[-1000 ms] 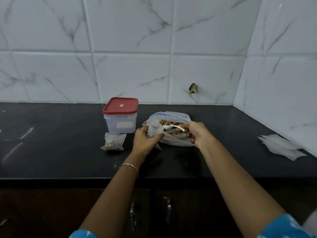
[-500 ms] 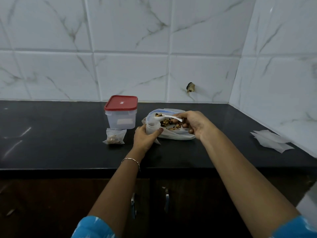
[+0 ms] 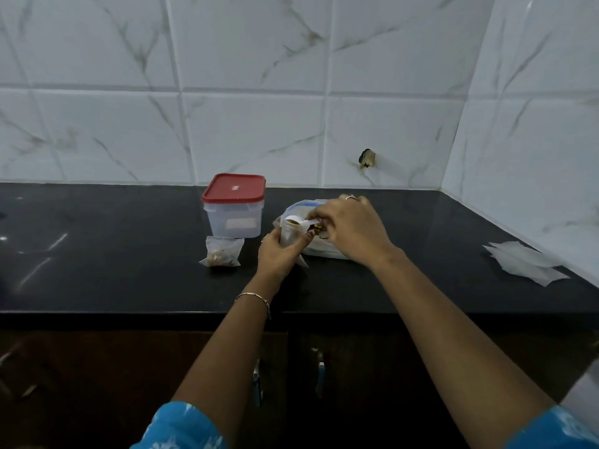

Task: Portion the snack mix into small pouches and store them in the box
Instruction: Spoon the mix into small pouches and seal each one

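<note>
Left grip: the left hand (image 3: 278, 252), centre of the frame, is closed around a small clear pouch (image 3: 289, 234), thumb on the near side and fingers wrapped behind, holding it upright with its mouth open at the top.
Right grip: the right hand (image 3: 351, 230), just right of the left one, pinches the handle of a white spoon (image 3: 299, 222) between its fingertips; the rest of the fingers curl loosely.
Spoon: its bowl sits at the mouth of the pouch and carries brownish snack mix.
Snack bag: a larger clear bag with a blue strip (image 3: 316, 247) lies on the surface right behind both hands, open, mostly hidden by the right hand; some mix shows under the fingers.
Filled pouch: a small pouch with mix in it (image 3: 222, 251) lies flat on the surface, left of the left hand and apart from it.
Box: a clear box with a red lid (image 3: 234, 205) stands just behind the filled pouch, lid on.
Spare pouches: a loose pile of empty ones (image 3: 525, 262) lies at the right edge of the frame, well apart from the hands.
Surface: black and glossy (image 3: 113, 254), backed by white marble-look tiles (image 3: 252, 131); dark cabinet doors (image 3: 291, 384) sit below its front edge.
</note>
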Available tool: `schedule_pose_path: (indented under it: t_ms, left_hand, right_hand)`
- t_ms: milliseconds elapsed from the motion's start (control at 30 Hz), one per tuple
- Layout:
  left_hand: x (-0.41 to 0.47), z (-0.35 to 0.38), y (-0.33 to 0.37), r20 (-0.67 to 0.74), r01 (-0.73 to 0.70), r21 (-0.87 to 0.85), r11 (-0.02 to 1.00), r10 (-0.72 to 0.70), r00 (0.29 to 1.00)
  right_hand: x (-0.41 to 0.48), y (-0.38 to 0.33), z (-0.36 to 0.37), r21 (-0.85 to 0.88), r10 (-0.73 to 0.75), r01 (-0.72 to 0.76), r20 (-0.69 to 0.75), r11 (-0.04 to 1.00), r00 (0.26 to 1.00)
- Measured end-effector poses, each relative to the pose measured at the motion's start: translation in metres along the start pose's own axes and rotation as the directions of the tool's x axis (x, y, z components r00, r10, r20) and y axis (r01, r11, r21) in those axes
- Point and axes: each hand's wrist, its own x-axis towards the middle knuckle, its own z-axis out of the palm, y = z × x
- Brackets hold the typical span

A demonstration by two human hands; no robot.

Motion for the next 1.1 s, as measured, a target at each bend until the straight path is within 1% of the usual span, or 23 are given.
schedule_pose_path:
  t_ms: [67, 133, 233, 267, 300, 333, 367, 400, 433, 467, 500, 533, 567, 633, 733, 800, 867, 967, 1033, 1100]
  left_hand:
    - [-0.002, 0.0, 0.001, 0.008, 0.008, -0.011, 1.0, -0.008, 1.0]
    - [-0.001, -0.001, 0.001, 0.01, 0.015, 0.0, 1.0, -0.015, 1.0]
    - [-0.002, -0.001, 0.002, 0.005, 0.014, 0.003, 1.0, -0.014, 1.0]
    - [-0.002, 0.0, 0.002, 0.004, 0.015, -0.003, 1.0, -0.015, 1.0]
    - [-0.002, 0.0, 0.002, 0.001, 0.015, -0.009, 1.0, -0.015, 1.0]
    - [-0.002, -0.001, 0.002, -0.002, 0.013, -0.014, 1.0, -0.013, 1.0]
    - [-0.003, -0.001, 0.002, -0.001, 0.007, -0.021, 1.0, -0.007, 1.0]
    - [-0.003, -0.001, 0.002, 0.005, 0.002, -0.031, 1.0, -0.002, 1.0]
    - [-0.004, -0.001, 0.002, 0.016, -0.003, -0.043, 0.999, 0.004, 1.0]
    - [-0.004, -0.001, 0.003, 0.028, -0.006, -0.053, 0.999, 0.008, 1.0]
    - [-0.005, -0.001, 0.003, 0.035, -0.009, -0.062, 0.998, 0.011, 0.999]
    - [-0.004, -0.001, 0.003, 0.036, -0.013, -0.071, 0.997, 0.015, 0.999]
    - [-0.004, -0.001, 0.003, 0.031, -0.014, -0.076, 0.997, 0.017, 0.999]
    - [-0.002, -0.001, 0.002, 0.023, -0.012, -0.082, 0.997, 0.014, 1.0]
    - [0.001, -0.001, -0.001, 0.021, -0.014, -0.085, 0.996, 0.016, 1.0]
    - [0.002, -0.001, -0.001, 0.034, -0.014, -0.076, 0.997, 0.017, 0.999]
    - [0.003, 0.0, -0.001, 0.036, -0.008, -0.069, 0.998, 0.011, 0.999]
    - [0.006, 0.001, -0.003, 0.037, -0.012, -0.054, 0.998, 0.014, 0.999]
    - [0.008, 0.001, -0.005, 0.049, -0.011, -0.036, 0.999, 0.013, 0.999]
    - [0.008, 0.001, -0.005, 0.043, -0.007, -0.024, 1.0, 0.008, 0.999]
  right_hand:
    - [0.0, 0.003, 0.003, -0.104, -0.089, 0.084, -0.045, 0.991, 0.995]
    - [-0.002, 0.007, 0.005, -0.154, -0.153, 0.138, -0.088, 0.978, 0.984]
    - [-0.005, 0.011, 0.011, -0.218, -0.232, 0.19, -0.186, 0.957, 0.955]
    - [-0.006, 0.011, 0.012, -0.226, -0.244, 0.195, -0.216, 0.955, 0.945]
    - [-0.007, 0.01, 0.012, -0.198, -0.227, 0.18, -0.248, 0.963, 0.942]
    - [-0.009, 0.01, 0.011, -0.125, -0.165, 0.135, -0.281, 0.983, 0.945]
    - [-0.01, 0.009, 0.01, -0.005, -0.055, 0.056, -0.305, 0.998, 0.951]
    - [-0.012, 0.011, 0.011, 0.151, 0.094, -0.051, -0.289, 0.987, 0.953]
    - [-0.014, 0.014, 0.013, 0.324, 0.25, -0.168, -0.231, 0.931, 0.94]
    - [-0.016, 0.019, 0.016, 0.505, 0.4, -0.283, -0.139, 0.815, 0.906]
    - [-0.02, 0.024, 0.019, 0.657, 0.527, -0.377, -0.037, 0.653, 0.849]
    - [-0.025, 0.03, 0.023, 0.732, 0.625, -0.449, 0.041, 0.512, 0.78]
    - [-0.031, 0.035, 0.027, 0.738, 0.69, -0.512, 0.086, 0.441, 0.718]
    - [-0.042, 0.042, 0.037, 0.653, 0.765, -0.623, 0.103, 0.43, 0.636]
    - [-0.05, 0.049, 0.05, 0.551, 0.828, -0.718, 0.083, 0.426, 0.555]
    - [-0.05, 0.052, 0.053, 0.502, 0.852, -0.764, 0.096, 0.405, 0.515]
    - [-0.049, 0.055, 0.055, 0.478, 0.858, -0.783, 0.11, 0.398, 0.502]
    - [-0.046, 0.058, 0.058, 0.48, 0.849, -0.781, 0.127, 0.399, 0.512]
    - [-0.045, 0.06, 0.061, 0.45, 0.843, -0.781, 0.105, 0.433, 0.528]
    - [-0.045, 0.061, 0.062, 0.374, 0.837, -0.79, 0.062, 0.487, 0.544]
